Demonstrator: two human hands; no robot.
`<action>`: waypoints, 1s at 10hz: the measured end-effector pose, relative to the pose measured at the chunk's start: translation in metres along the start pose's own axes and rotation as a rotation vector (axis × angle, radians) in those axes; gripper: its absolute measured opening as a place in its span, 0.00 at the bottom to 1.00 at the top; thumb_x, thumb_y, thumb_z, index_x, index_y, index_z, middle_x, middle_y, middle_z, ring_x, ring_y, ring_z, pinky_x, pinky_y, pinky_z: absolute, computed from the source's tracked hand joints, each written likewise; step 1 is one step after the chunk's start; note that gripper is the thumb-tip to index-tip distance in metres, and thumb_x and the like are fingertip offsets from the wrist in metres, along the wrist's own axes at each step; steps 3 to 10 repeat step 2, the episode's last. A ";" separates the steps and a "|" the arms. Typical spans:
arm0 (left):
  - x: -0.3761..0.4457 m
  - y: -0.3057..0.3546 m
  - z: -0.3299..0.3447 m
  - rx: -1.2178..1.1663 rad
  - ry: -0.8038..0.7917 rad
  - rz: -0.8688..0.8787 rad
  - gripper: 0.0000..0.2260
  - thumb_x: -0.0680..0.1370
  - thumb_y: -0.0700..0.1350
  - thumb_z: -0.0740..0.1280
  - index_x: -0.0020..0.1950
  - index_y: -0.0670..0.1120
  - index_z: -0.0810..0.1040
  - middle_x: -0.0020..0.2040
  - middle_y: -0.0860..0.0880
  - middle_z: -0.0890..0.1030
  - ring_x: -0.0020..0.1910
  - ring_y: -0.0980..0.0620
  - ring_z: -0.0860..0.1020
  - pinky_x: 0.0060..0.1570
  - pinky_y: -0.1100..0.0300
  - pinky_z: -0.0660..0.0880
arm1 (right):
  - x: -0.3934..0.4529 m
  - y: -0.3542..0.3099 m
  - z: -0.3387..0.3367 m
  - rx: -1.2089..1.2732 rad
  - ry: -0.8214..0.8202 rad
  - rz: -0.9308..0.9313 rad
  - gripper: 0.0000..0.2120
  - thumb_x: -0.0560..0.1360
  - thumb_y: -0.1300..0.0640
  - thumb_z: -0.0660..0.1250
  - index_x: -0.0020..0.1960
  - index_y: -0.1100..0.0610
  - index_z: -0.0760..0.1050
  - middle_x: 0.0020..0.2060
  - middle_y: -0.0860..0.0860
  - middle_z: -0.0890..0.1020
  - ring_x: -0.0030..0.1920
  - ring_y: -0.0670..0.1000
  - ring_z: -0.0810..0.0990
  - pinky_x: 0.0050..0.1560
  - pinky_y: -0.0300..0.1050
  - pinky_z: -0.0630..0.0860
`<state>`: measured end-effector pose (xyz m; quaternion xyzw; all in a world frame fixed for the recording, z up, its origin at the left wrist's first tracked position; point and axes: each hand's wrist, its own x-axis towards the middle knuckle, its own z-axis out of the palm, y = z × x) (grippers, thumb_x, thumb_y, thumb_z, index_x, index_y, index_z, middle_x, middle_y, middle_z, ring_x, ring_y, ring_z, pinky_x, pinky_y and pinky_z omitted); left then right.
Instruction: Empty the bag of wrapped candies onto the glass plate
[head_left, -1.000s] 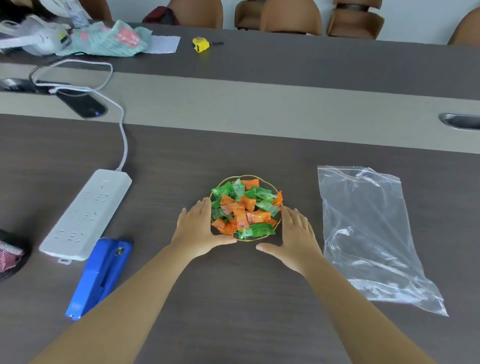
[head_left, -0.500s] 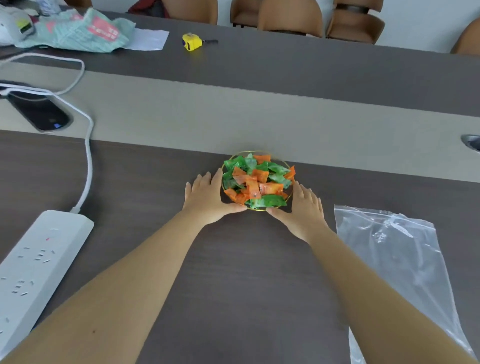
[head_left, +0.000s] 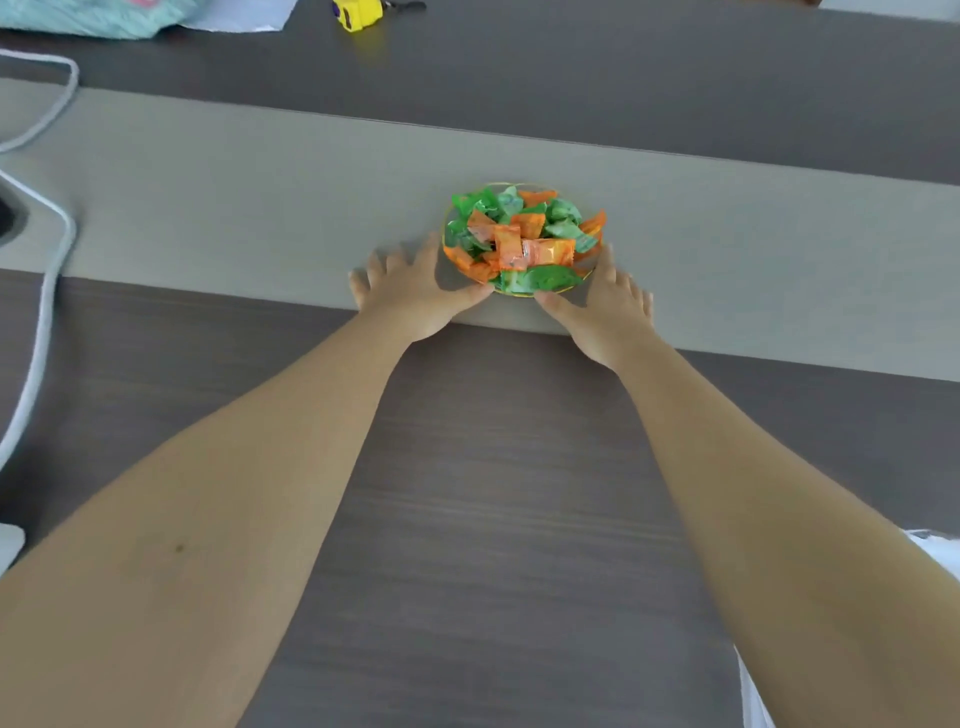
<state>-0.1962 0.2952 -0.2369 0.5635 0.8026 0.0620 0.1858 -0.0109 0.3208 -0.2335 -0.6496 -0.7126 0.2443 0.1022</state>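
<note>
Both arms are reaching far across the worktop (head_left: 493, 493). The left hand (head_left: 415, 296) and right hand (head_left: 605, 306) are lying flat with fingers spread, flanking the glass plate (head_left: 519, 293), thumbs touching its near rim. Green and orange wrapped candies (head_left: 519, 236) are heaping on it. The plate is sitting on the lighter strip.

Table (head_left: 493, 519): dark wood-grain top with a lighter grey band crossing it. Glass plate (head_left: 519, 292) of wrapped candies (head_left: 519, 239) stands on the band at centre. White cable (head_left: 47, 291) at 9 o'clock; yellow tape measure (head_left: 356, 10) at 12; clear bag (head_left: 930, 543) at 4.
</note>
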 end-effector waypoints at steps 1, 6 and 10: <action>0.000 0.015 -0.010 -0.027 0.010 -0.090 0.39 0.70 0.69 0.53 0.74 0.48 0.52 0.76 0.41 0.58 0.75 0.40 0.54 0.72 0.44 0.53 | 0.008 -0.007 -0.008 0.034 -0.003 0.023 0.44 0.71 0.39 0.58 0.74 0.59 0.40 0.74 0.58 0.58 0.75 0.58 0.53 0.75 0.56 0.49; -0.010 0.020 -0.010 -0.094 0.059 -0.100 0.36 0.73 0.65 0.54 0.73 0.44 0.55 0.74 0.39 0.61 0.74 0.40 0.57 0.71 0.45 0.56 | 0.000 -0.004 -0.010 0.130 0.012 -0.006 0.42 0.73 0.44 0.61 0.74 0.60 0.39 0.76 0.57 0.54 0.75 0.57 0.51 0.75 0.54 0.49; -0.010 0.020 -0.010 -0.094 0.059 -0.100 0.36 0.73 0.65 0.54 0.73 0.44 0.55 0.74 0.39 0.61 0.74 0.40 0.57 0.71 0.45 0.56 | 0.000 -0.004 -0.010 0.130 0.012 -0.006 0.42 0.73 0.44 0.61 0.74 0.60 0.39 0.76 0.57 0.54 0.75 0.57 0.51 0.75 0.54 0.49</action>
